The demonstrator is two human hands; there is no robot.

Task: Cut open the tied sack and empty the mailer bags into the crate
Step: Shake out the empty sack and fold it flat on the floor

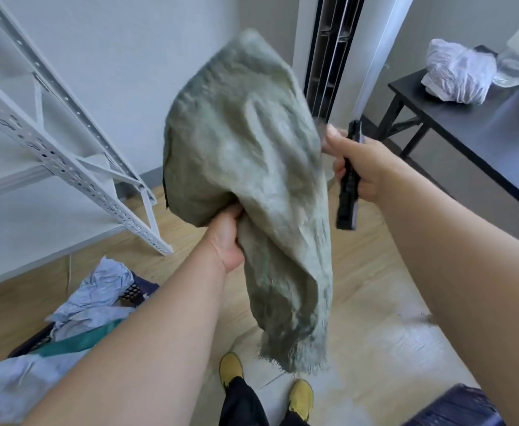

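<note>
No words, numbers, brands or signs can be read anywhere in the head view. The green woven sack [245, 167] shows only plain weave, blurred by motion, and the black tool [349, 182] bears no legible marking. The crumpled mailer bags [98, 290] in the crate [135, 290] and the wrapped bundle [458, 73] on the dark surface [482, 133] are too small and soft to show any label.

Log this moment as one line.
left hand grips limp green woven sack | right hand holds black utility knife | mailers in dark crate
</note>
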